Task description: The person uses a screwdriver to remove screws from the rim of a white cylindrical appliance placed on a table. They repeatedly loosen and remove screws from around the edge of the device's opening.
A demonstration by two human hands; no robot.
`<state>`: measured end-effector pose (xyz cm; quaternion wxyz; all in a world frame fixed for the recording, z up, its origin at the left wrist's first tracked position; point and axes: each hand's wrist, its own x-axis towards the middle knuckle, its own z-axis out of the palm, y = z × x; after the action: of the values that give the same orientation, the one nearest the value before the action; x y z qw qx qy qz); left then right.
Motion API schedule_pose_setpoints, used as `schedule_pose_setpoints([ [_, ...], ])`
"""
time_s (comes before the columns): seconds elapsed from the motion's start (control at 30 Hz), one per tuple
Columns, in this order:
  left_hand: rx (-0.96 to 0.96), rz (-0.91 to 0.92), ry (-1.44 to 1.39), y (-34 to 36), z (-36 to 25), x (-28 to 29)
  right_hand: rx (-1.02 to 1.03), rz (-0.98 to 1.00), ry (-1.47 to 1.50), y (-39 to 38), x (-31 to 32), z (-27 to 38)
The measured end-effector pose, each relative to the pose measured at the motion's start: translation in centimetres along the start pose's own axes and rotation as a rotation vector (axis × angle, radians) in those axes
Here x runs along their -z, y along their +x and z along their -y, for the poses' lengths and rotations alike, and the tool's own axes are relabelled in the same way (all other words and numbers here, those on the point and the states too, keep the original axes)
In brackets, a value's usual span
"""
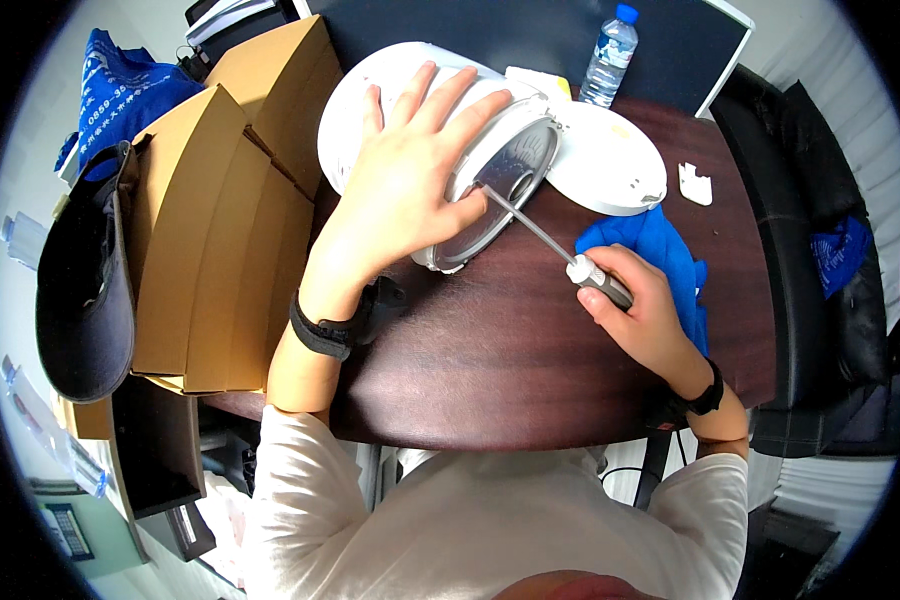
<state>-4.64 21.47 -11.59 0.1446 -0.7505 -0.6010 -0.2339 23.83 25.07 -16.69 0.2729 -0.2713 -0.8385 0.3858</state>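
My left hand (410, 180) grips a round white appliance housing (352, 105) that is tipped on its side, fingers spread over its top and thumb bent at the rim of a dark, glossy round face (515, 160). My right hand (635, 305) is closed round the grey-and-white handle of a screwdriver (588, 272). Its long metal shaft reaches up-left to beside my left thumb; whether the tip sits in a screw is too small to tell. A round white cover (610, 155) lies right of the housing, a blue cloth (610, 232) below it, partly behind my right hand.
Cardboard boxes (205, 270) and a dark cap (80, 290) crowd the desk's left side. A water bottle (607, 70) stands at the back before a dark panel (670, 60). A small white plastic piece (695, 185) lies at the right, with a black chair (800, 170) beyond.
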Motion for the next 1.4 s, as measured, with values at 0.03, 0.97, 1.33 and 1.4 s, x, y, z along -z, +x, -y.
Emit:
schedule_pose_setpoints([
  [0.03, -0.003, -0.006, 0.002, 0.0, 0.0, 0.0, 0.028, -0.01, -0.038, 0.1, 0.0, 0.1],
  [0.97, -0.002, -0.034, 0.009, 0.0, -0.1, -0.3, -0.047, -0.02, 0.008, -0.9, -0.7, 1.2],
  [1.33, -0.005, -0.046, 0.006, 0.0, 0.0, -0.3, -0.095, -0.021, 0.046, -1.2, -0.9, 1.7],
  [1.4, -0.007, -0.048, 0.005, 0.0, 0.0, -0.4, -0.11, -0.023, 0.053, -1.3, -0.9, 1.7],
])
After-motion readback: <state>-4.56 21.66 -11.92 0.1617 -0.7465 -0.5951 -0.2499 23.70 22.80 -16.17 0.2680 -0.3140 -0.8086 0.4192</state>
